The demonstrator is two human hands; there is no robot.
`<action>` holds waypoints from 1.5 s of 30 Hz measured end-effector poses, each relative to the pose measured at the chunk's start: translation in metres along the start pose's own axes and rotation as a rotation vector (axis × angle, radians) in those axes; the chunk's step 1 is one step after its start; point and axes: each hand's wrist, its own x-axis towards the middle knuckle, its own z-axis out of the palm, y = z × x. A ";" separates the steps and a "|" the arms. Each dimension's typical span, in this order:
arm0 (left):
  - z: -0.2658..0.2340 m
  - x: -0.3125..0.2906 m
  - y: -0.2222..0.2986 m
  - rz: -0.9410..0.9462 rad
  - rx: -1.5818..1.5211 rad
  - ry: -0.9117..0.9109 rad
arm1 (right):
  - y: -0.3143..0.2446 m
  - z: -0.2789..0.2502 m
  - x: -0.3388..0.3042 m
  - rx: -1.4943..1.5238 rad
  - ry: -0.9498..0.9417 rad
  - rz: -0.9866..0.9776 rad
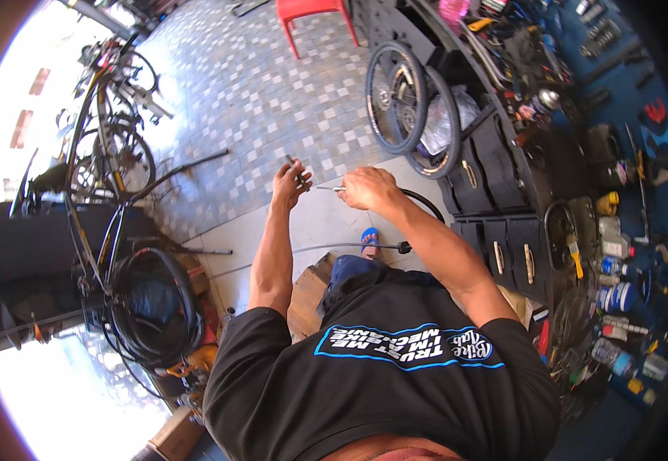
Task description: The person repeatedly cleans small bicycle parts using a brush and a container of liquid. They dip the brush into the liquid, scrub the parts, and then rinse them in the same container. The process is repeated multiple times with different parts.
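Pinched between thumb and fingers of the left hand (286,184), a small dark part (301,181), out in front of the body and above the pale floor (315,224). Closed as well, around a slim silver-tipped tool (338,189): the right hand (368,188), with thin tip aimed across at the dark part. Near it, certainly; cannot tell whether touching.

Probably light, hard and stiff, to judge by the slender shape, and unlikely to bend or break under fingertip pressure. Possibly slick if oily, though too small here to be sure. Best held by the middle, between thumb and fingertips, clear of the tool's point. For the tool, likely also light and rigid at the front, better to take hold behind the bright tip.

Curving out from behind the right forearm (434,238), a black hose (425,201), presumably springy; any join to the tool hidden. Lower, across the floor, a grey line (288,250) with a black end piece (404,247), just beside a blue sandal (369,240). Close to the knee, a wooden block (307,303). Farther right, two wheels (376,96) against black drawers (488,180); farther left, a bicycle (77,146).
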 end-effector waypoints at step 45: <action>0.781 -0.270 -0.315 1.026 1.497 -1.420 | 0.346 0.212 -0.473 1.033 0.820 0.659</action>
